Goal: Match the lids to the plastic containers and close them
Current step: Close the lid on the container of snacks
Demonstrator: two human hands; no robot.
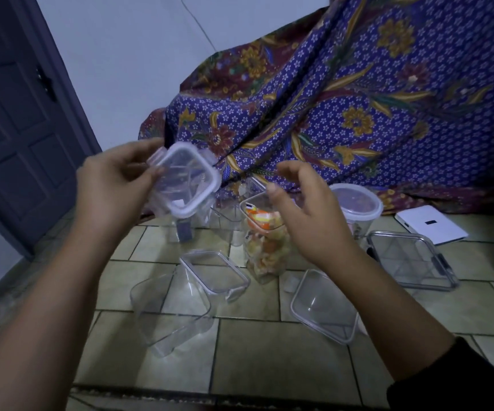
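Most of the work is waiting on the floor (254,345). At the right, the wide tub (411,259) is carrying a clip lid, though I cannot tell whether the clips are down. An open tub (168,310) is lying tipped at the front left. Two loose pieces that look like lids are lying unmatched: the left lid (214,271) just behind the open tub, and the right lid (323,307) at the front right. The snack-filled jar (266,247) is standing in the middle with its top partly hidden. The round tub (355,203) behind it is sitting lidded, so I judge that one done.

The left hand (112,185) is holding the small box (186,179) up in the air, well above the floor. Its fingers (139,149) are clamping the box's edge. A lid seems seated on the box, with side flaps sticking out and probably needing to be snapped down. The right hand (308,221) is hovering just over the jar, fingers spread and relaxed, gripping nothing.
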